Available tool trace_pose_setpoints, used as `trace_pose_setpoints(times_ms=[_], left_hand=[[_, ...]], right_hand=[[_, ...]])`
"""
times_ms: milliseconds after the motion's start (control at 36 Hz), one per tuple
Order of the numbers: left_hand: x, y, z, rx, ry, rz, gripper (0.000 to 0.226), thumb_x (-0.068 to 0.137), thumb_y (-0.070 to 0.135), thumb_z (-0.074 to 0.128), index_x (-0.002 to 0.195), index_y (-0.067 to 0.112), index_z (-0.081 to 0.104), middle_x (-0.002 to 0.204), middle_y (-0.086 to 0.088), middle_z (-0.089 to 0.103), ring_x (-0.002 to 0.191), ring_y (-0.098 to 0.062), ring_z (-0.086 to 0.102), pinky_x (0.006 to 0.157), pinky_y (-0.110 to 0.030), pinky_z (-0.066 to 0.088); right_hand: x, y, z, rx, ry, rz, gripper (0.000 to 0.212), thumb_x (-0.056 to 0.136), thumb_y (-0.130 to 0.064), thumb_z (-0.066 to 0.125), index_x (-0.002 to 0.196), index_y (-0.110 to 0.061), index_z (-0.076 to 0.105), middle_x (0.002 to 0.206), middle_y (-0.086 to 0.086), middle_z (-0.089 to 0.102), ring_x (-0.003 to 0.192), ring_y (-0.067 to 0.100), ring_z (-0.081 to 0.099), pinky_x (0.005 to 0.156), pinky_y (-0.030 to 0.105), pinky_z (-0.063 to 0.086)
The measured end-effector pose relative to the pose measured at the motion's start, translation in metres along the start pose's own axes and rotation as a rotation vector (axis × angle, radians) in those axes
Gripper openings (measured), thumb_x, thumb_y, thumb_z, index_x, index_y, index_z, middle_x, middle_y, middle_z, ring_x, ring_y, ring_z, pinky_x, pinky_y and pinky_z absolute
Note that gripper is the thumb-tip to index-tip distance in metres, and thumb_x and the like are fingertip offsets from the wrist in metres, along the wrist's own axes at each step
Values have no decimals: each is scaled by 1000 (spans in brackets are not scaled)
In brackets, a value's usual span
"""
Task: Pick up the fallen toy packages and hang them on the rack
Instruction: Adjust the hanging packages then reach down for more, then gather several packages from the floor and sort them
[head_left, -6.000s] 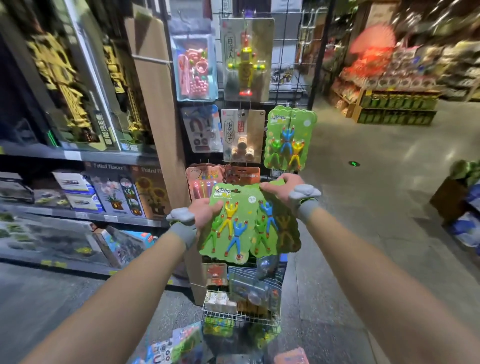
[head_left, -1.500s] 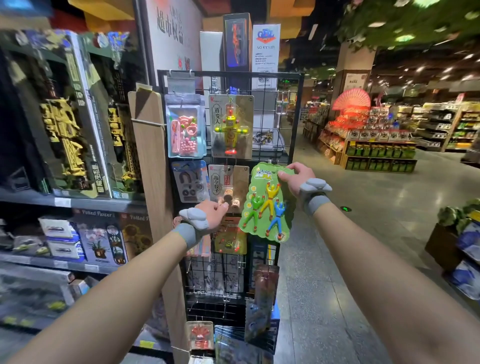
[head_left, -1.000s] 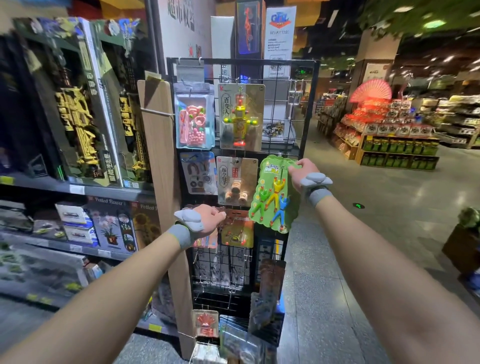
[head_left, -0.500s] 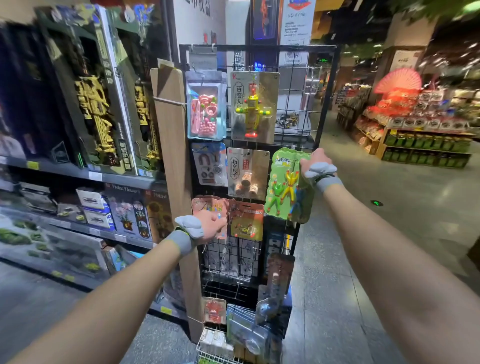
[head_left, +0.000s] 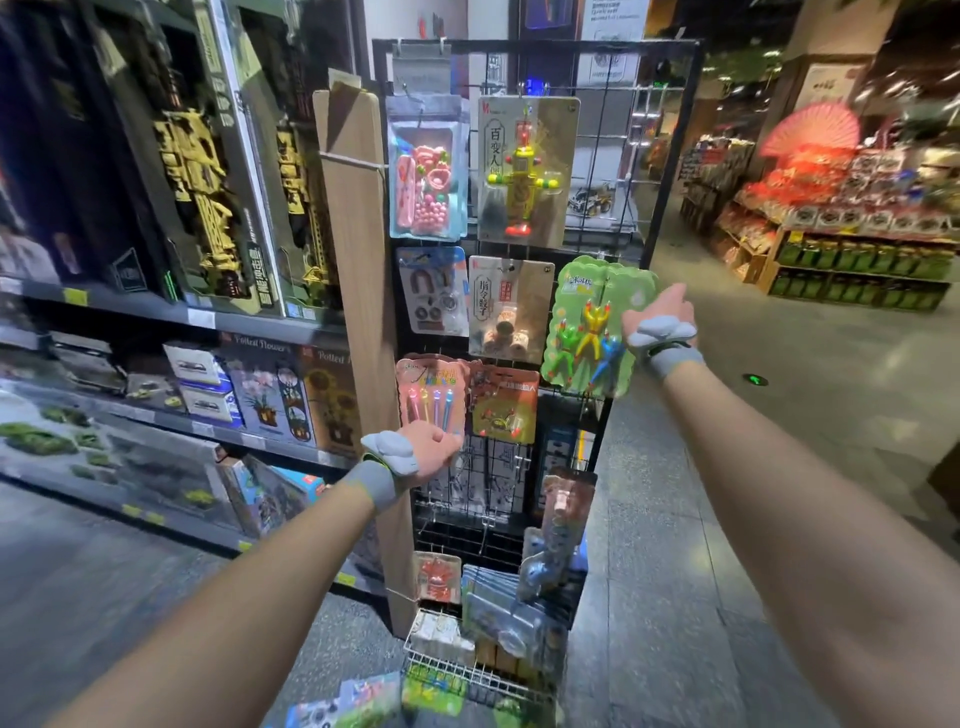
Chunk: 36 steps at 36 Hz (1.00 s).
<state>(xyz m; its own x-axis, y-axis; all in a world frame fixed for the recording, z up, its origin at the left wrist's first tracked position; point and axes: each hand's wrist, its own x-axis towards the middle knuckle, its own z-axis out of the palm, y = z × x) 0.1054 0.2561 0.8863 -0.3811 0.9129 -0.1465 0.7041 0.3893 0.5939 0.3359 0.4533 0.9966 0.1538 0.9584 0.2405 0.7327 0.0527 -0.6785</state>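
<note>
Fallen packages (head_left: 358, 701) lie on the floor below. The left hand (head_left: 428, 453) curls before a pink pen card (head_left: 428, 400); whether it grips cannot be told. At the wire rack (head_left: 571, 42), the green figure package (head_left: 592, 327) is held by its right edge in the right hand (head_left: 660, 317). It is probably light, bendable card, best pinched near its hang hole.

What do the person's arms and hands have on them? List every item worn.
Both forearms are bare, with no sleeves. The left hand and right hand are ungloved. Each wrist carries a grey fabric band, topped by a pale grey, lobed pad. A thin dark strap crosses the right band.
</note>
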Motion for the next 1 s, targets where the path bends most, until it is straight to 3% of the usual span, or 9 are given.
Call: trace_pose_setpoints(times_ms=[167, 222, 306, 417, 528, 639, 778, 889, 1000], left_hand=[[-11, -30, 17, 13, -57, -7, 55, 100, 43, 47, 53, 18, 34, 53, 0, 35, 53, -19, 34, 54, -30, 25], [-15, -43, 23, 21, -71, -17, 53, 100, 43, 48, 55, 17, 36, 55, 0, 37, 55, -18, 37, 55, -30, 27], [-23, -74, 43, 32, -109, -65, 48, 96, 47, 53, 59, 18, 44, 59, 0, 46, 59, -19, 45, 56, -28, 32], [-40, -123, 75, 11, -166, -121, 41, 92, 49, 58, 64, 19, 50, 68, -2, 57, 64, -21, 52, 59, -27, 38], [-55, -159, 99, 4, -242, -162, 41, 91, 43, 60, 59, 22, 45, 61, -3, 50, 59, -19, 44, 58, -26, 35], [-72, -201, 124, 20, -334, -257, 46, 95, 38, 57, 58, 21, 36, 54, 0, 38, 51, -15, 35, 46, -26, 32], [-89, -249, 153, 42, -423, -297, 51, 97, 40, 54, 56, 19, 34, 53, -2, 36, 50, -18, 33, 52, -29, 25], [-105, -285, 179, 44, -499, -354, 58, 98, 44, 52, 50, 17, 34, 49, -6, 38, 50, -22, 36, 52, -28, 28], [-121, -321, 216, 17, -533, -419, 50, 89, 56, 50, 56, 18, 48, 66, -11, 56, 67, -21, 46, 63, -31, 40]], right_hand=[[-43, 25, 18, -58, -115, 47, 40, 92, -22, 53, 122, 3, 45, 126, 22, 56, 110, 35, 58, 78, 32, 42], [-63, 34, 30, -112, -251, 1, 27, 97, -16, 44, 107, 7, 55, 127, 27, 57, 106, 34, 60, 80, 30, 45], [-106, 49, 61, -205, -361, -30, 22, 97, -20, 41, 85, -6, 54, 105, 25, 63, 89, 28, 59, 71, 26, 37], [-170, 77, 118, -277, -518, 22, 35, 97, -27, 40, 100, -3, 65, 111, 16, 65, 96, 32, 62, 71, 27, 45], [-225, 107, 158, -266, -696, 97, 35, 99, -28, 40, 111, -6, 64, 111, 9, 61, 109, 31, 60, 81, 30, 44], [-276, 134, 198, -278, -803, 157, 37, 100, -24, 42, 123, -2, 62, 125, 17, 61, 117, 34, 56, 93, 34, 43], [-320, 162, 225, -347, -957, 178, 43, 106, -20, 26, 136, -3, 52, 142, 16, 49, 129, 32, 48, 101, 34, 41], [-359, 199, 253, -390, -1027, 207, 37, 100, -34, 41, 111, -6, 63, 113, 18, 59, 106, 32, 58, 78, 30, 42], [-398, 250, 294, -358, -1130, 260, 30, 87, -34, 49, 68, -11, 48, 74, 5, 46, 72, 22, 50, 60, 25, 31]])
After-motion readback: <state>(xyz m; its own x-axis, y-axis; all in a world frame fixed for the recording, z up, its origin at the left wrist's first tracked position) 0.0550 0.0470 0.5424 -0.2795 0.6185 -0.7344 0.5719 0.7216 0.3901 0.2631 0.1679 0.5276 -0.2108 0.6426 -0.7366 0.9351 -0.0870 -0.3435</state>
